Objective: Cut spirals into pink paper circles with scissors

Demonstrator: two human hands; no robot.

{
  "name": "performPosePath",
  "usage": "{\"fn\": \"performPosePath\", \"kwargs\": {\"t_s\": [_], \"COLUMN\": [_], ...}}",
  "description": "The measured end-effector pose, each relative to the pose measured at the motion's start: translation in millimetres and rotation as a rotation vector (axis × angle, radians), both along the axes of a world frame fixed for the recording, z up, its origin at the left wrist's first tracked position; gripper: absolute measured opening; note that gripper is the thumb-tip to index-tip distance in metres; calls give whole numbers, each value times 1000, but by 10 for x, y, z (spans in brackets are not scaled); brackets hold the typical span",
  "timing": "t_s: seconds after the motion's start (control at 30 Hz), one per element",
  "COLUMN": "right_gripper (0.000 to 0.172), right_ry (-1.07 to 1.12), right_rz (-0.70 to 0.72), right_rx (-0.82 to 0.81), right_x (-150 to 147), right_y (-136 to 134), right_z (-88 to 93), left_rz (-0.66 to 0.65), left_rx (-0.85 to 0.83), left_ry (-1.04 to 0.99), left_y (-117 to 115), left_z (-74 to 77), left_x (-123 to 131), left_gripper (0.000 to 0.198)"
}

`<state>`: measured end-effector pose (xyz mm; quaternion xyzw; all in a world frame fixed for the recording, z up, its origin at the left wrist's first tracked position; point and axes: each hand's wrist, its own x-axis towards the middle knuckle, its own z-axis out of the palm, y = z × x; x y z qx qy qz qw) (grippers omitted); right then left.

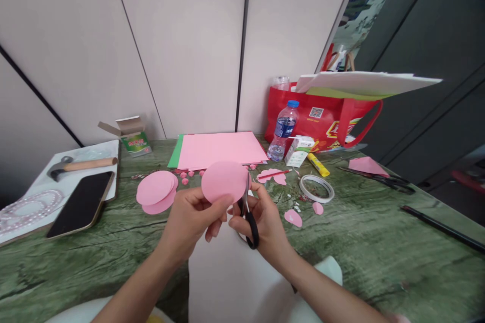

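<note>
My left hand (191, 217) pinches a pink paper circle (224, 181) by its lower edge and holds it upright above the green table (359, 242). Black-handled scissors (248, 219) are gripped in my right hand (261, 219), their blades up against the circle's right edge. A stack of cut pink circles (156, 191) lies just left of my hands. Pink paper sheets (220, 150) lie behind them, over a green sheet.
A black phone (81, 204) and a hammer (81, 165) rest on a white board at the left, beside a small open box (131, 136). To the right are a water bottle (282, 131), red bag (322, 118), glue stick (317, 164), tape roll (316, 188), and pink scraps (293, 217).
</note>
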<state>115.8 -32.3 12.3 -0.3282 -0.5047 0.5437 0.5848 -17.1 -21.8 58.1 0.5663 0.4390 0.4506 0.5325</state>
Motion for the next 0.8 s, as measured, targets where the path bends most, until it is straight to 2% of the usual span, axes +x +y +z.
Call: {"fn": "performPosePath", "kwargs": {"t_s": [0.8], "right_gripper": [51], "right_ry": [28], "right_rz": [-7], "right_rx": [-94], "right_x": [-10], "right_y": [-5], "right_z": [27], "left_rz": [57], "left_rx": [32], "left_ry": [12], "left_y": [18], "left_z": [23], "left_x": [-23], "left_gripper": [26]}}
